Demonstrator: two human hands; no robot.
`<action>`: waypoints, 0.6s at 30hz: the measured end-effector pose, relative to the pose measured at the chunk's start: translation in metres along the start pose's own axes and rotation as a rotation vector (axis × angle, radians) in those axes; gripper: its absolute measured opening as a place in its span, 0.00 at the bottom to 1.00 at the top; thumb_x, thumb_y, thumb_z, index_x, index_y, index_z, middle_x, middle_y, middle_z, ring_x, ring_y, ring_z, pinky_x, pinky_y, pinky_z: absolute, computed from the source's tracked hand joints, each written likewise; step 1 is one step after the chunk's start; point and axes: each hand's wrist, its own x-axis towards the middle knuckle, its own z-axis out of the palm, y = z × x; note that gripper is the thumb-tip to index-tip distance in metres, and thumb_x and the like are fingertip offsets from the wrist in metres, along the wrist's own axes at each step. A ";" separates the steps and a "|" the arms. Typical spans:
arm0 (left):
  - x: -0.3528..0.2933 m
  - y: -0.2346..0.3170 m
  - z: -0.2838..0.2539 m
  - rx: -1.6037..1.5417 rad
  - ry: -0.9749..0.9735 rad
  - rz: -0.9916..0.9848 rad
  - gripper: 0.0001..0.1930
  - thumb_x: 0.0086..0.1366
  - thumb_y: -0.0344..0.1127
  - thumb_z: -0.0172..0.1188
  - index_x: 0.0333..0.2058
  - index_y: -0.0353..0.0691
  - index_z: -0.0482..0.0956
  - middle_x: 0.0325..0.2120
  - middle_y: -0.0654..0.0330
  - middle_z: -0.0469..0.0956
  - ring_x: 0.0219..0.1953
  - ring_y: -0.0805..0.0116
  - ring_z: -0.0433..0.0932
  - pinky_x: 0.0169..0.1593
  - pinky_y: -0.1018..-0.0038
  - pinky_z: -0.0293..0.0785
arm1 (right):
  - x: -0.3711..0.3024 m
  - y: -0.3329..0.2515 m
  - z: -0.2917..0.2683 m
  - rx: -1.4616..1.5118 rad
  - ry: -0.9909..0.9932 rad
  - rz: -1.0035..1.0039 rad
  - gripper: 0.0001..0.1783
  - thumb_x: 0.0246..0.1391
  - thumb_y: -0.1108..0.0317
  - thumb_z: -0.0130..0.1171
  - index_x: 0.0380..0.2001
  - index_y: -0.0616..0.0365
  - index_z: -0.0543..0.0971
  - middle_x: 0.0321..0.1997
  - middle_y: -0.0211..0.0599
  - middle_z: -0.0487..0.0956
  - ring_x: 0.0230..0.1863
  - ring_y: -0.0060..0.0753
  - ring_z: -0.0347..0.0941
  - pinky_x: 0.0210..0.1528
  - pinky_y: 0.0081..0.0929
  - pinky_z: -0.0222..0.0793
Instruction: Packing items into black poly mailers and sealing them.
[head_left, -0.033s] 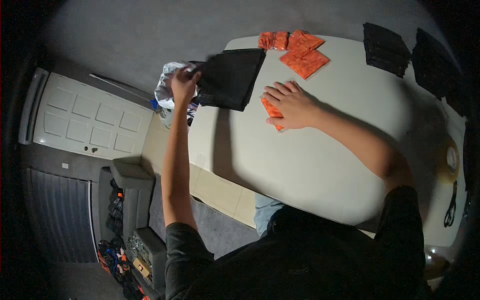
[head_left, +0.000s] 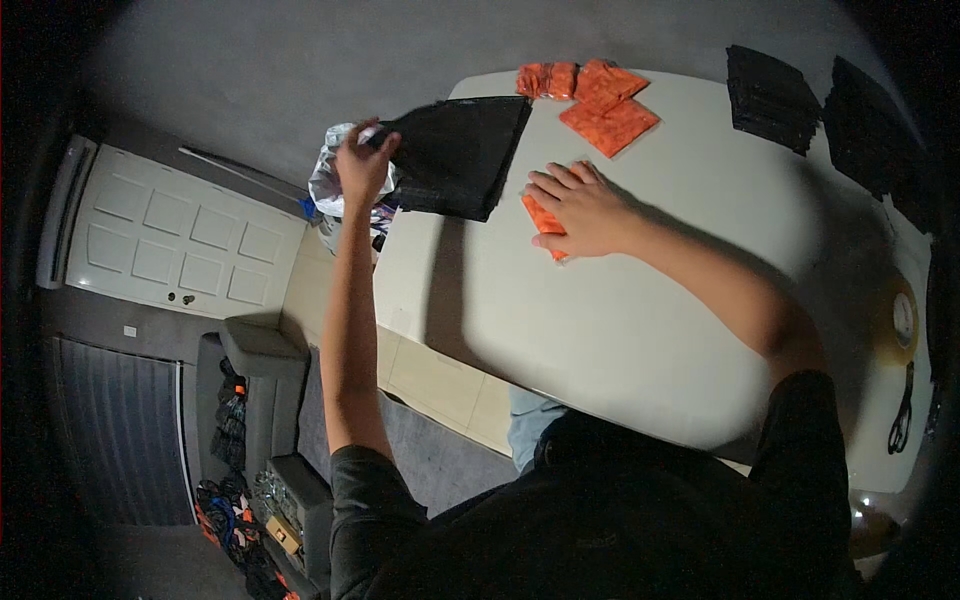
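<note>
My right hand [head_left: 590, 215] lies over an orange packet in clear wrap [head_left: 542, 218] on the white table [head_left: 600, 330], its fingers and thumb curled round the packet and covering most of it. At the table's far left edge, my left hand [head_left: 362, 165] is at the corner of a stack of flat black bags [head_left: 455, 160]. Black material shows between its thumb and fingers, which seem to pinch the top bag's corner. A crumpled silvery bag [head_left: 326, 180] sits just behind that hand. Several more orange packets [head_left: 610, 125] lie at the far edge.
Two black piles, one nearer [head_left: 772, 100] and one farther right [head_left: 868, 125], lie at the table's right end. A roll of clear tape [head_left: 902, 320] and black scissors [head_left: 901, 420] are near the right edge. A grey sofa [head_left: 265, 400] and white door [head_left: 185, 235] stand to the left.
My left hand has shifted slightly left and its fingers have spread a little. The black material by it lies flatter. My right hand has stayed on the orange packet.
</note>
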 end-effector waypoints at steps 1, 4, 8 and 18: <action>0.002 0.042 0.014 -0.025 -0.027 0.011 0.26 0.63 0.33 0.77 0.57 0.33 0.80 0.30 0.62 0.86 0.33 0.83 0.79 0.36 0.84 0.71 | -0.006 0.008 0.004 -0.011 -0.002 0.026 0.47 0.65 0.35 0.54 0.74 0.59 0.64 0.81 0.46 0.61 0.82 0.52 0.50 0.81 0.56 0.42; -0.030 0.158 -0.003 -0.109 -0.028 0.093 0.23 0.65 0.30 0.74 0.58 0.34 0.81 0.28 0.63 0.86 0.32 0.83 0.79 0.37 0.85 0.71 | -0.004 0.009 0.001 0.007 0.010 0.021 0.48 0.64 0.34 0.55 0.73 0.60 0.66 0.80 0.47 0.62 0.81 0.53 0.50 0.81 0.56 0.42; -0.079 0.239 -0.031 -0.238 0.001 0.309 0.22 0.65 0.27 0.74 0.56 0.34 0.81 0.35 0.60 0.87 0.37 0.79 0.83 0.38 0.83 0.76 | 0.005 0.013 -0.012 -0.066 -0.247 0.163 0.47 0.61 0.32 0.55 0.68 0.60 0.72 0.74 0.50 0.70 0.75 0.56 0.61 0.79 0.59 0.44; -0.200 0.181 -0.043 -0.434 -0.162 -0.084 0.23 0.64 0.26 0.74 0.57 0.36 0.79 0.50 0.60 0.81 0.48 0.74 0.78 0.53 0.75 0.73 | 0.004 0.055 -0.011 -0.208 -0.213 0.265 0.51 0.65 0.34 0.54 0.78 0.58 0.57 0.80 0.48 0.62 0.81 0.58 0.53 0.78 0.54 0.54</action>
